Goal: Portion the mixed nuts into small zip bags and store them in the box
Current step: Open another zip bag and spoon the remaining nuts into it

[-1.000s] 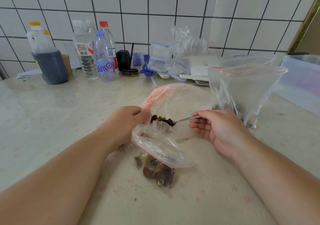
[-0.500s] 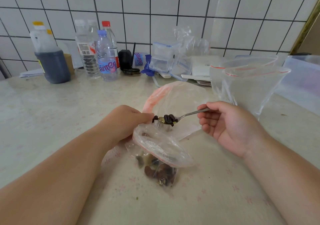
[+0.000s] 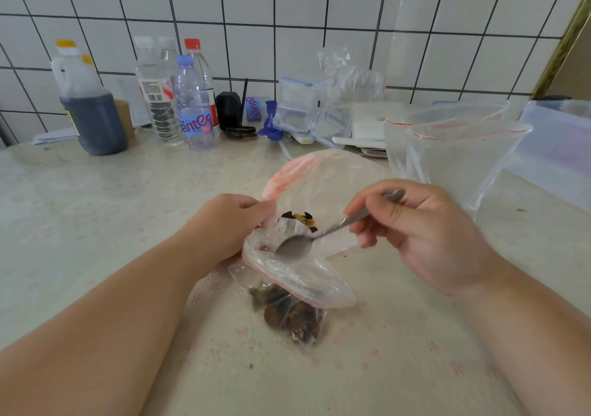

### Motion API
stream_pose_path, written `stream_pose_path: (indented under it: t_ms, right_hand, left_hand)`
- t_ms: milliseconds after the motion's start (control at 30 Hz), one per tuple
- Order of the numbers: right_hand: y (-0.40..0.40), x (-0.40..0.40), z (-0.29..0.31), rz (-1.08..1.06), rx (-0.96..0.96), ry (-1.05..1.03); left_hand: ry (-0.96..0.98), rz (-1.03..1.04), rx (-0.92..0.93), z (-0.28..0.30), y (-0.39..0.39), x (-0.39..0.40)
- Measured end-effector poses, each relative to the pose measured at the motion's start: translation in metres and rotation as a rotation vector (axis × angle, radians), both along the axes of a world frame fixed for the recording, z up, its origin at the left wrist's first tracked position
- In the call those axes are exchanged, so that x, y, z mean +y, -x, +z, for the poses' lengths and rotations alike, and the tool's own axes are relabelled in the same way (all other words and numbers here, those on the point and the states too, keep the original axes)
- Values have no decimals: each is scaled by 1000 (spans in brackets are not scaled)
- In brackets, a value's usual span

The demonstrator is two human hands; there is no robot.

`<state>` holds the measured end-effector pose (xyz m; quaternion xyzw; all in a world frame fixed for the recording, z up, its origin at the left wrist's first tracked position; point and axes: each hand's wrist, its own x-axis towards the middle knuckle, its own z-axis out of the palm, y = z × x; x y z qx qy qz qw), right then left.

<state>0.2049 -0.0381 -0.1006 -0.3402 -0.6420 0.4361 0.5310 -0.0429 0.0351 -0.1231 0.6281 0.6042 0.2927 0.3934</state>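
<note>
Pinching small zip bag (image 3: 297, 275) mouth with our left hand (image 3: 224, 227); our right hand (image 3: 415, 227) grips spoon (image 3: 294, 246), bowl tipped into bag, nuts (image 3: 289, 315) at bottom, on tabletop (image 3: 96, 211).

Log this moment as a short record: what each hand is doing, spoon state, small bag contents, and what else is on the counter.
left hand: pinches the rim of the small zip bag, holding it open
right hand: grip on the spoon handle
spoon: bowl turned over at the bag mouth, looks empty
small zip bag: nuts at the bottom
behind: larger bag of nuts, empty open zip bags, water bottles
</note>
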Motion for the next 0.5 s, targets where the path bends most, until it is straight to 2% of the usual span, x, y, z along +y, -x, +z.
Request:
stream_pose_path:
  t_ms: [67,133,233,367,500]
  right_hand:
    - [-3,4,1,-149,136,5]
    - [-5,8,0,-288,171,-1]
    - [-4,11,-5,-358,32,-4]
    - [3,8,-12,-265,-155,-43]
    - [10,4,-14,-191,-319,-120]
  left_hand:
    - [-8,-4,1,0,0,-1]
    - [-20,1,18,0,-1,-2]
    - [-39,6,34,2,-1,-4]
    - [-79,20,71,2,-2,-5]
    - [-3,-32,15,5,-1,-5]
